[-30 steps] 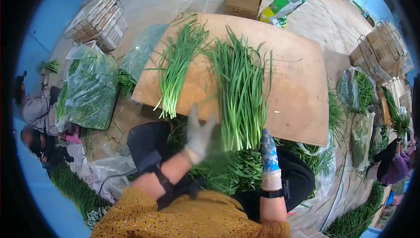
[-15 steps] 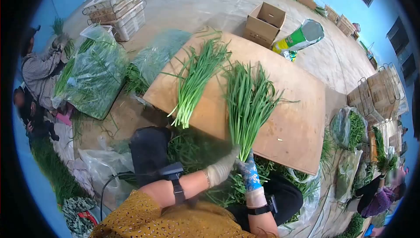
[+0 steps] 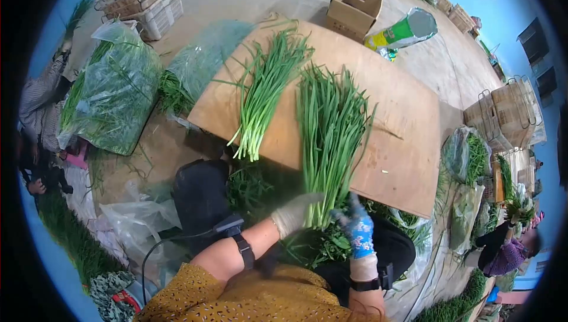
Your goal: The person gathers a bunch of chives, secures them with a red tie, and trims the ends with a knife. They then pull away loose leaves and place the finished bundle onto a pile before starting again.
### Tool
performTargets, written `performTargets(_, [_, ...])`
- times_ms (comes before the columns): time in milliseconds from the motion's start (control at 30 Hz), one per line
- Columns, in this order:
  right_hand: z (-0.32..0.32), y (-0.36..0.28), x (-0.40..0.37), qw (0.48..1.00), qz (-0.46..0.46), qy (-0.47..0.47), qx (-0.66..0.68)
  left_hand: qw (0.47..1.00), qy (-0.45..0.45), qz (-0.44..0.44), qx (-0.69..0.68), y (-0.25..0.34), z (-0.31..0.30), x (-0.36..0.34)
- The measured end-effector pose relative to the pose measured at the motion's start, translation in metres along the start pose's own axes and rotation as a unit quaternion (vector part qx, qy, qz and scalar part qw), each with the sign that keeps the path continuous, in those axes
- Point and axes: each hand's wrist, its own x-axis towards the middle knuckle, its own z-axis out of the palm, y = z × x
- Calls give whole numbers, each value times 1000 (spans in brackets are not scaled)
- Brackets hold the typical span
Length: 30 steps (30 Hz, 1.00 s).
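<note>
The left hand (image 3: 296, 212), in a pale glove, has its fingers straight and pressed together. They lie flat against the cut ends of the chive bundle (image 3: 328, 127), and it grips nothing. Its forearm comes in from 7 o'clock, bare, with a black strap near the wrist.

The right hand (image 3: 357, 222) wears a blue patterned glove. Its fingers are spread and slightly curled, and it sits just at the bundle's ends on the 4 o'clock side. It is blurred, so I cannot tell whether the fingertips touch the stalks. Its forearm rises almost straight from 6 o'clock.

The chive bundle lies lengthwise on the wooden board (image 3: 402, 115), with its tips fanning toward 12 o'clock and its ends hanging over the near edge between the two hands. A smaller chive bunch (image 3: 266, 88) lies on the board at 10 o'clock from the bundle, apart from it. Beyond the board at 12 o'clock stand a cardboard box (image 3: 354, 5) and a green sack (image 3: 405, 29). A plastic bag of greens (image 3: 112, 94) sits at 9 o'clock.
</note>
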Motion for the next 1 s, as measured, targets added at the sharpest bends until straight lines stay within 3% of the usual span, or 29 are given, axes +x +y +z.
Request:
performTargets(67, [-10,-9,9,981,-39,134,137,999,14,21,-23,-1,-3,-1])
performTargets(100, [-14,-18,13,972,-23,137,187,997,-12,26,-69,0,6,-5])
performTargets(200, [-3,-41,19,958,13,28,285,995,-52,21,-81,6,11,-12])
performTargets(267, [2,-46,24,989,-40,37,137,998,21,30,-41,0,0,-6])
performTargets(333, [11,-45,27,986,-9,43,163,998,46,34,-42,-3,-7,-3])
performTargets(433, [0,-65,31,967,103,-26,233,995,-3,53,-85,-10,-15,5])
performTargets(500, [6,-68,38,989,74,3,130,990,-52,88,-98,-18,-17,12])
performTargets(533, [9,-68,39,992,65,25,102,991,-31,81,-98,-18,-16,11])
performTargets(667, [22,-53,49,979,91,-20,179,994,6,56,-91,-12,-15,9])
performTargets(767, [26,-49,44,958,106,9,265,991,-21,30,-126,-10,-8,9])
performTargets(867, [5,-57,10,886,154,-15,436,997,2,-8,-81,-1,-3,5])
performTargets(933, [-32,-63,-24,828,171,-36,533,999,10,20,-49,2,3,1])
performTargets(1000, [-61,-28,-55,842,143,-41,518,999,2,34,-41,5,11,-4])
